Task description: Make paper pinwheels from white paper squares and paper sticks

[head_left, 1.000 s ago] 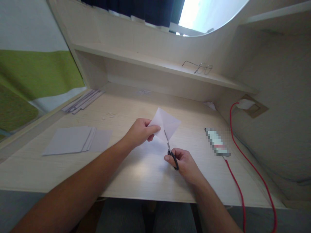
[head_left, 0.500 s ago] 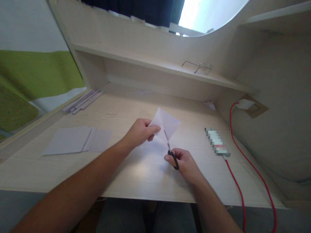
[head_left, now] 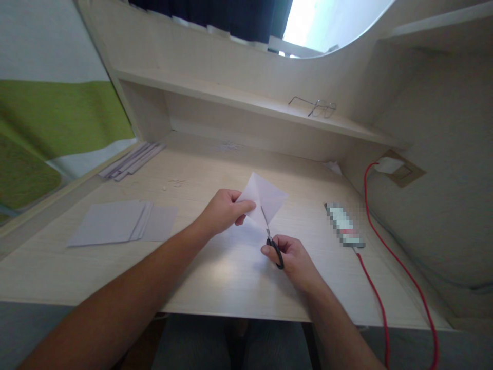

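Head view, looking down at the desk (head_left: 215,288): my left hand (head_left: 223,210) pinches a folded white paper (head_left: 265,198) between thumb and fingertips, gripping its left corner and holding it up above the middle of the desk, a little nearer the front edge than the back. My right hand (head_left: 292,259) is closed around the black handles of the scissors (head_left: 271,239), fingers through the loops, and the blades point up and away from me into the lower edge of the paper. A flat white sheet (head_left: 239,234) lies on the desk just beneath both hands. Toward the left edge rests a stack of white sheets (head_left: 123,222), and in the back left corner lie some narrow strips (head_left: 133,160). Near the right edge lies a phone (head_left: 344,225) with a red cable (head_left: 385,267) running from it. A pair of glasses (head_left: 316,107) sits on the shelf above the back edge.
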`<state>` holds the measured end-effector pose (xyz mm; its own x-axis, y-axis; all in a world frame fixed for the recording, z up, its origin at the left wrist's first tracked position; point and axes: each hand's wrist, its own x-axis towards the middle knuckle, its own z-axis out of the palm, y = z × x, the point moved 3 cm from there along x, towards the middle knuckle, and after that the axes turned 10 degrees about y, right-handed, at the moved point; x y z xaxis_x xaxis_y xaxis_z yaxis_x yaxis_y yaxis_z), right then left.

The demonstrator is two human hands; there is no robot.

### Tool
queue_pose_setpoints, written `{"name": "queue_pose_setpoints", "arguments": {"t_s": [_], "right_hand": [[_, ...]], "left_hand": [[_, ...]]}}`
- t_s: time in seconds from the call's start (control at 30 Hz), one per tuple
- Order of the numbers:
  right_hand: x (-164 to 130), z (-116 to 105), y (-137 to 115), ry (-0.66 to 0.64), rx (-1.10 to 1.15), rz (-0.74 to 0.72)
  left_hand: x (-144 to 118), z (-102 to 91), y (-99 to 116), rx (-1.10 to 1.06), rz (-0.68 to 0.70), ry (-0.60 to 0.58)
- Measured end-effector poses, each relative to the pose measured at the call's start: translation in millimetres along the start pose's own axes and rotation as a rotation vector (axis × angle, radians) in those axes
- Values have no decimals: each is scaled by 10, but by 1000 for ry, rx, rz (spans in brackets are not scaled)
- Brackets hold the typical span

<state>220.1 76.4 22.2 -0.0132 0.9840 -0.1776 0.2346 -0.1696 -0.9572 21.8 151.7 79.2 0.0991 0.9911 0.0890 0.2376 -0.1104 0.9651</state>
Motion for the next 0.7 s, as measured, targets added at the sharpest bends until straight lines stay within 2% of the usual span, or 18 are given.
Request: {"name": "queue_pose_setpoints", "arguments": {"t_s": [0.43, 0.63, 0.7], "right_hand": [[19, 5, 12, 13, -9, -4], [-24, -26, -6, -42, 7, 4], [-23, -81, -41, -11, 17, -3]], "left_hand": [[5, 17, 9, -41, -18, 6], [53, -59, -9, -148, 16, 159], [78, -88, -30, -172, 22, 209]]}}
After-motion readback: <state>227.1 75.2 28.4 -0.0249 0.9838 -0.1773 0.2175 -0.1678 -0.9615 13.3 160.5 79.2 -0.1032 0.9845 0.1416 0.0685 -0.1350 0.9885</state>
